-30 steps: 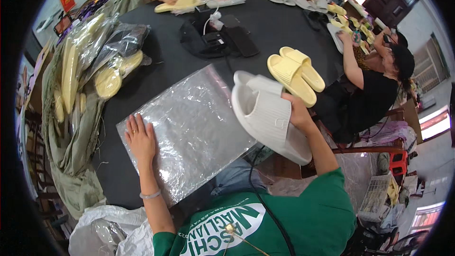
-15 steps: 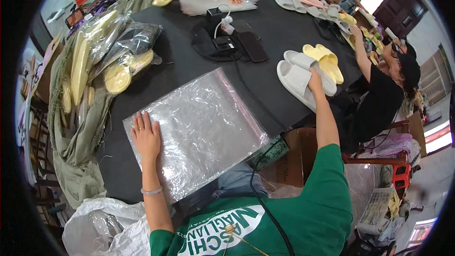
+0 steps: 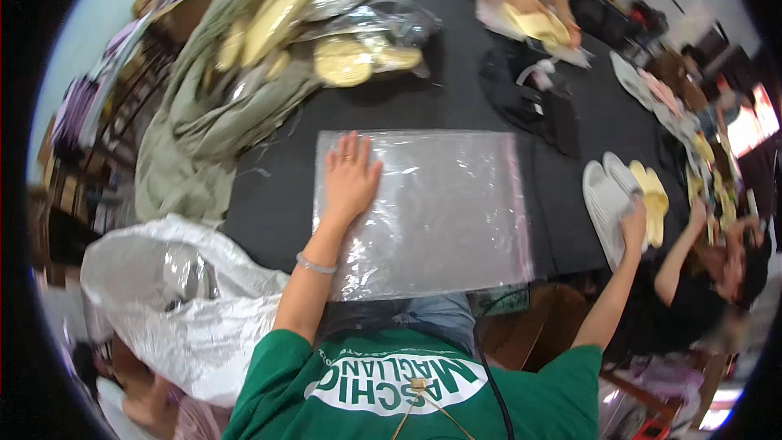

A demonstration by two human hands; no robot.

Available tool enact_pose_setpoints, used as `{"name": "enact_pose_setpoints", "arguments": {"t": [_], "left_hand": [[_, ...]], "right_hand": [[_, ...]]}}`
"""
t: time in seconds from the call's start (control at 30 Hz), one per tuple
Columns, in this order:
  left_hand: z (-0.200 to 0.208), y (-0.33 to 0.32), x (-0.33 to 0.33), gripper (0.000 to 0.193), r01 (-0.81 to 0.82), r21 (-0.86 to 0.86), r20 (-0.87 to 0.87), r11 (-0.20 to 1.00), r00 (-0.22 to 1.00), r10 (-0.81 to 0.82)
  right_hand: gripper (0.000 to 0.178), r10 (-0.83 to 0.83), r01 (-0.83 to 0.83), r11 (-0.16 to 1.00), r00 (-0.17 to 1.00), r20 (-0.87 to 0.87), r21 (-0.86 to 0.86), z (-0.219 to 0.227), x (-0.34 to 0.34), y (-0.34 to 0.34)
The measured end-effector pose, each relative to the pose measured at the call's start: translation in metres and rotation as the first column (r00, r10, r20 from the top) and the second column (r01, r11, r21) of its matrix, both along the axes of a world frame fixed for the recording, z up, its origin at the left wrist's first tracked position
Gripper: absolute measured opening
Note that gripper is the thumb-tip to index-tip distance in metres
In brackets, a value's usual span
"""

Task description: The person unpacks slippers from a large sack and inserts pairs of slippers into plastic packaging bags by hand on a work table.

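A flat stack of clear plastic bags (image 3: 440, 220) with a pink seal strip lies on the black table before me. My left hand (image 3: 350, 179) rests flat on its left side, fingers stretched out. At the right, my right hand (image 3: 634, 224) grips a pair of light grey slippers (image 3: 604, 200), its fingertips partly hidden by the slippers and blurred. A pair of yellow slippers (image 3: 652, 195) lies just beyond them, close to that hand.
Bagged yellow slippers (image 3: 342, 63) lie on olive cloth (image 3: 220, 130) at the far left. A white sack (image 3: 187, 301) stands near left. Across the black table (image 3: 423, 106), a person handles yellow slippers (image 3: 539, 28); a dark phone (image 3: 562, 126) lies nearer. Another person in black (image 3: 692, 301) sits at right.
My view has turned, so the table's things appear shifted right. Both hands keep their places on the bags and the grey slippers. The person opposite has brought yellow slippers down onto plastic.
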State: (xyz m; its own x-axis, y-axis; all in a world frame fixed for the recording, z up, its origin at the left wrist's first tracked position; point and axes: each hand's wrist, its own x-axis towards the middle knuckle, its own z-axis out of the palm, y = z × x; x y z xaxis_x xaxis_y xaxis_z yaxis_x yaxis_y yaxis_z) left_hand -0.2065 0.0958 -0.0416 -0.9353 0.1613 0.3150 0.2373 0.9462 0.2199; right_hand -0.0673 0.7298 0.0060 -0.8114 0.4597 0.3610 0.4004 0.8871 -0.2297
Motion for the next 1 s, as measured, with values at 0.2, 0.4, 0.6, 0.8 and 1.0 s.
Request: {"name": "enact_pose_setpoints", "arguments": {"t": [0.2, 0.4, 0.6, 0.8, 1.0], "left_hand": [[-0.007, -0.007, 0.002, 0.056, -0.036, 0.050, -0.045, 0.998, 0.998, 0.038], [-0.010, -0.005, -0.001, 0.057, -0.010, 0.088, -0.068, 0.996, 0.998, 0.016], [-0.008, -0.008, 0.004, 0.057, -0.024, 0.047, -0.030, 0.999, 0.999, 0.026], [-0.007, -0.006, 0.003, 0.056, -0.007, 0.067, -0.072, 0.998, 0.997, 0.012], [0.013, -0.012, -0.030, 0.048, -0.001, 0.398, -0.048, 0.918, 0.999, 0.022]], "right_hand": [[0.030, 0.414, -0.558, 0.629, 0.830, -0.373, -0.541, 0.079, -0.056, -0.277], [0.024, 0.802, -0.798, 0.341, 0.523, -0.290, -0.496, 0.073, -0.086, -0.439], [0.021, 0.713, -0.688, 0.540, 0.680, -0.170, -0.485, 0.009, -0.128, -0.465], [0.021, 0.619, -0.666, 0.586, 0.735, -0.276, -0.462, -0.046, -0.150, -0.442], [0.021, 0.607, -0.600, 0.537, 0.763, -0.223, -0.592, -0.044, -0.151, -0.439]]}}
